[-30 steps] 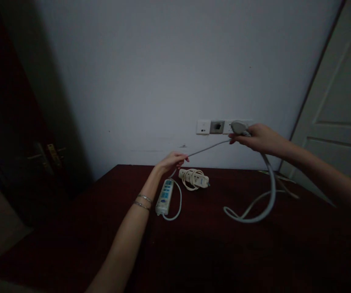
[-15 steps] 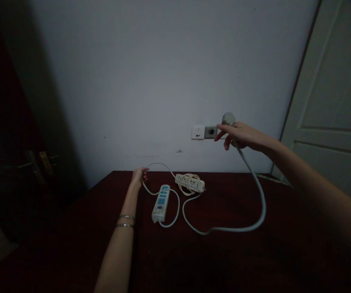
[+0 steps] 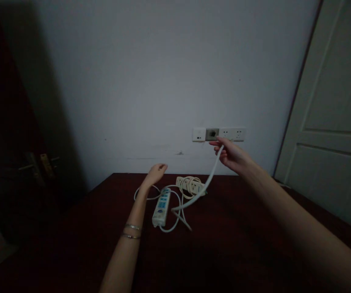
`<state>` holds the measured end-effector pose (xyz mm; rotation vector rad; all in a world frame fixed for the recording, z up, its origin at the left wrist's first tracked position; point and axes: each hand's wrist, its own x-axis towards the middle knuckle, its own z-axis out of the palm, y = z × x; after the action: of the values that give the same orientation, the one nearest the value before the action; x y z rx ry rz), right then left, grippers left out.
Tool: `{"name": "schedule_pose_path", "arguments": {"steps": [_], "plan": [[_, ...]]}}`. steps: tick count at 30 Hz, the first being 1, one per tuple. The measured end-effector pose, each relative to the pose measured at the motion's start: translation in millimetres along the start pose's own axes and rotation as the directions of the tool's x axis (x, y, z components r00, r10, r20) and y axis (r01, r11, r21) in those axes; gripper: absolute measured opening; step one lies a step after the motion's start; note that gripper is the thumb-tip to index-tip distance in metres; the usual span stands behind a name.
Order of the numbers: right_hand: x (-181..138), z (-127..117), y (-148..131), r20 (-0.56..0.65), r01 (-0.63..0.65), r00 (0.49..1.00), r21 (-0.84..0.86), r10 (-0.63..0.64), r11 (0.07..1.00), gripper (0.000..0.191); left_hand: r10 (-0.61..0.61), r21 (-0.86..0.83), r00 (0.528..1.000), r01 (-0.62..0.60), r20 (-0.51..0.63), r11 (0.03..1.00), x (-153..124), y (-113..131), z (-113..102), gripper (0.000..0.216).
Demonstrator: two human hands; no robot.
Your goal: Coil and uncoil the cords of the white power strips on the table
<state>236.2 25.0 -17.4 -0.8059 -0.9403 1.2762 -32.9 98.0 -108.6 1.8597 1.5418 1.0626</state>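
Note:
My right hand [image 3: 232, 156] is raised in front of the wall sockets, its fingers closed around a white power cord [image 3: 211, 173]. From there the cord sweeps down left to the table and bends back. Its plug does not show now. My left hand [image 3: 155, 174], with two bracelets at the wrist, hovers above the table's back, fingers loosely curled and no cord seen in them. Below it lies a white power strip [image 3: 160, 213] with blue sockets, its cord looped around it. Just right rests a second, cream power strip [image 3: 198, 188] with cord wound round it.
On the wall is a row of plates: a white plate [image 3: 199, 134], a grey one [image 3: 212, 134] and white sockets [image 3: 239, 134]. The dark red table [image 3: 239, 244] meets the wall. A pale door [image 3: 340, 101] stands right; a door handle [image 3: 25, 167] shows left.
My left hand has let go of the thin cord and moved right. My right hand has come lower and left, and the plug it held up has gone from view. The cord has swung left.

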Motion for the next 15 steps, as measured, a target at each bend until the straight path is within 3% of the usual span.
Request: {"name": "schedule_pose_path", "arguments": {"steps": [1, 2, 3, 4, 5, 6, 7, 8, 9, 12, 13, 15], "plan": [[2, 0, 7, -0.007, 0.001, 1.000, 0.041, 0.000, 0.999, 0.024, 0.137, -0.160, 0.960, -0.099, 0.243, 0.982, -6, 14, 0, 0.044], [4, -2, 13, -0.016, 0.001, 1.000, 0.075, 0.000, 0.997, 0.023, 0.268, -0.325, 0.845, -0.119, 0.463, 0.938, -13, 26, -1, 0.053], [7, -3, 18, -0.035, 0.004, 0.999, 0.107, -0.001, 0.994, 0.022, 0.367, -0.427, 0.694, -0.094, 0.619, 0.899, -20, 35, -3, 0.062], [9, -6, 23, -0.061, 0.011, 0.998, 0.141, -0.002, 0.990, 0.022, 0.436, -0.477, 0.547, -0.073, 0.715, 0.876, -27, 42, -6, 0.066], [11, -9, 28, -0.089, 0.018, 0.996, 0.176, -0.003, 0.984, 0.021, 0.482, -0.510, 0.431, -0.058, 0.763, 0.858, -34, 47, -9, 0.066], [13, -13, 32, -0.113, 0.025, 0.994, 0.212, -0.001, 0.977, 0.020, 0.504, -0.524, 0.353, -0.047, 0.788, 0.851, -39, 50, -12, 0.063], [14, -17, 36, -0.131, 0.027, 0.991, 0.244, 0.005, 0.969, 0.019, 0.519, -0.535, 0.322, -0.043, 0.792, 0.844, -42, 51, -14, 0.056], [15, -21, 40, -0.137, 0.018, 0.990, 0.266, 0.019, 0.964, 0.020, 0.533, -0.554, 0.339, -0.040, 0.775, 0.831, -44, 52, -15, 0.047], [15, -25, 44, -0.128, -0.008, 0.991, 0.270, 0.044, 0.963, 0.021, 0.549, -0.586, 0.391, -0.033, 0.738, 0.810, -44, 52, -16, 0.039], [11, -39, 58, 0.015, -0.212, 0.977, 0.131, 0.212, 0.968, 0.037, 0.578, -0.735, 0.637, -0.027, 0.510, 0.678, -38, 53, -12, 0.024], [9, -43, 63, 0.076, -0.289, 0.955, 0.037, 0.286, 0.957, 0.041, 0.575, -0.775, 0.690, -0.032, 0.440, 0.631, -35, 53, -11, 0.023], [4, -50, 70, 0.148, -0.375, 0.904, -0.179, 0.402, 0.910, 0.042, 0.574, -0.823, 0.735, -0.039, 0.361, 0.567, -30, 53, -9, 0.023]]}}
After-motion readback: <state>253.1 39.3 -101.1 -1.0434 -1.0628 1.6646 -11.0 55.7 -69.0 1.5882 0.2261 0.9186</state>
